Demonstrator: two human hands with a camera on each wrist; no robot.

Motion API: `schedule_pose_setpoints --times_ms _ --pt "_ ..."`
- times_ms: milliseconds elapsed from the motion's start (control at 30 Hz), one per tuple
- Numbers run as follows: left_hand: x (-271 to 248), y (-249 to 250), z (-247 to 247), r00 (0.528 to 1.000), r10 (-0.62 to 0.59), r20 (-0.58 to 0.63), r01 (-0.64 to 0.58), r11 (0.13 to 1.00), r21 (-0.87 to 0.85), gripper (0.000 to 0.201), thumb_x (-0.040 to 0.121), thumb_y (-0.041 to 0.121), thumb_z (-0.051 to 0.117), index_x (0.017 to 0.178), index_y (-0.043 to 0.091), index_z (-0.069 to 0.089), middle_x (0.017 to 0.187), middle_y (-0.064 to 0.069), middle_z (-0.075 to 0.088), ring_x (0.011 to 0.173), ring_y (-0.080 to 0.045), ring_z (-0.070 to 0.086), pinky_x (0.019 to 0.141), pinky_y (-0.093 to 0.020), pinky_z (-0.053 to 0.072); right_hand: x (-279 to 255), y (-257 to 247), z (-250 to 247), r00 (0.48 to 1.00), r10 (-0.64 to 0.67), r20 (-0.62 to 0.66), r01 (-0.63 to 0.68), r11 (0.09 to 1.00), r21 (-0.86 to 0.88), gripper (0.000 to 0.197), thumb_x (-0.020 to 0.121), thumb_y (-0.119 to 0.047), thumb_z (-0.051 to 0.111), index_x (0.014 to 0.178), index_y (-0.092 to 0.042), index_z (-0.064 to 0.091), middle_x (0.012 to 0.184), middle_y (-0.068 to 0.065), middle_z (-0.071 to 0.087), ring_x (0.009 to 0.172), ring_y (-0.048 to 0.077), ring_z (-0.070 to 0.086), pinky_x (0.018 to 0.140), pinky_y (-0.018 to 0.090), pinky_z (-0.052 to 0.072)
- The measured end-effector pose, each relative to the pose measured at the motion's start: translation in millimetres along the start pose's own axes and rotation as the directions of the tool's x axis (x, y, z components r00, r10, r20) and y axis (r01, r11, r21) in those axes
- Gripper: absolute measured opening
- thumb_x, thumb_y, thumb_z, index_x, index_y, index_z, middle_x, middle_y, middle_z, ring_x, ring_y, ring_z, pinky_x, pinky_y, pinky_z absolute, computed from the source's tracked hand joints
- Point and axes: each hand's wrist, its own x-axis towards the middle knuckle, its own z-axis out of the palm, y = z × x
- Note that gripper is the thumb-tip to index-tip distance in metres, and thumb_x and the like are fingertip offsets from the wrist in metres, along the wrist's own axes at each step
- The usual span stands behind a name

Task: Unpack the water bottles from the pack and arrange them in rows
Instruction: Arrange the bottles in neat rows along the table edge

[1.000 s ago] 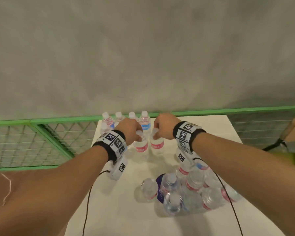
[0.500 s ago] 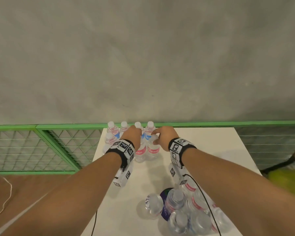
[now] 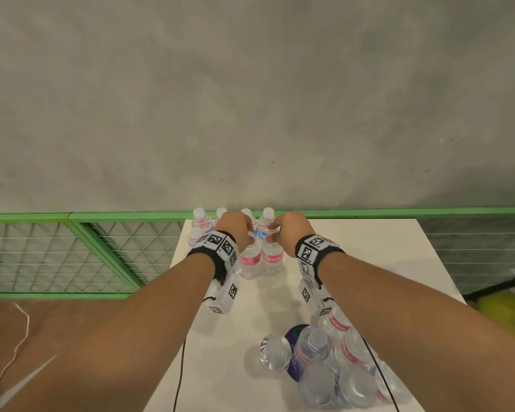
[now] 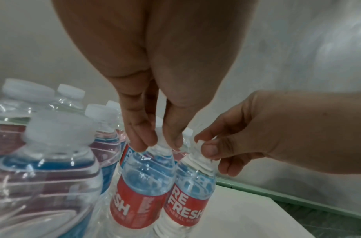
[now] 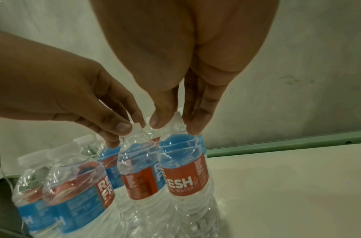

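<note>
At the far end of the white table, two clear bottles with red-and-blue labels stand side by side. My left hand pinches the cap of the left bottle, seen close in the left wrist view as hand and bottle. My right hand pinches the cap of the right bottle, which the right wrist view shows as hand and bottle. Right behind them stands a row of several bottles. The torn pack with several bottles lies near me.
A green rail with wire mesh runs along the table's far edge and down its left side, with a grey wall behind. One bottle stands beside the pack. A black cable crosses the near table. A yellow-green object sits off the right edge.
Both hands have carried their bottles away from me, up to the back row. The two bottles are now closer together, and the view has tilted upward.
</note>
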Motion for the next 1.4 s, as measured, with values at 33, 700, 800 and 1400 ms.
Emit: schedule_pose_setpoints --times_ms 33,700,800,1400 --pt "0.0 -1.3 0.0 1.000 0.010 0.005 -0.010 1.000 -0.014 0.029 0.083 0.024 0.071 0.112 0.021 0.067 0.108 -0.007 0.066 0.096 -0.023 0.065 0.084 -0.031 0.054 -0.3 0.1 0.2 1.000 -0.003 -0.003 0.003 1.000 0.002 0.036 0.080 -0.026 0.077 0.116 -0.020 0.072 0.119 0.006 0.068 0.102 0.026 0.065 0.092 0.033 0.052" --pt "4.7 -1.7 5.9 0.998 0.004 -0.070 -0.008 0.998 -0.065 0.032 0.083 0.017 0.069 0.115 0.019 0.069 0.111 -0.005 0.069 0.102 -0.023 0.063 0.091 -0.033 0.053 -5.7 1.1 1.4 1.000 -0.003 0.002 0.003 1.000 0.016 0.027 0.084 -0.023 0.072 0.110 -0.019 0.074 0.112 0.011 0.068 0.099 0.029 0.065 0.087 0.035 0.053" --pt "4.7 -3.5 3.7 0.997 0.037 -0.072 -0.041 0.997 -0.058 0.031 0.084 0.014 0.069 0.114 0.022 0.071 0.112 -0.003 0.068 0.104 -0.022 0.062 0.093 -0.032 0.052 -5.7 2.4 1.3 1.000 -0.002 -0.005 0.002 1.000 0.019 0.028 0.084 -0.024 0.073 0.112 -0.021 0.073 0.115 0.009 0.068 0.100 0.028 0.064 0.087 0.034 0.052" --pt "14.8 -6.5 6.7 0.996 0.018 -0.083 -0.015 0.999 0.035 0.032 0.081 0.022 0.072 0.113 0.019 0.069 0.107 -0.006 0.068 0.102 -0.024 0.062 0.089 -0.032 0.053 -4.7 1.2 2.0 0.999 -0.042 0.011 0.043 0.997 -0.061 0.024 0.085 -0.024 0.070 0.109 -0.020 0.074 0.105 0.007 0.069 0.094 0.025 0.065 0.080 0.031 0.053"
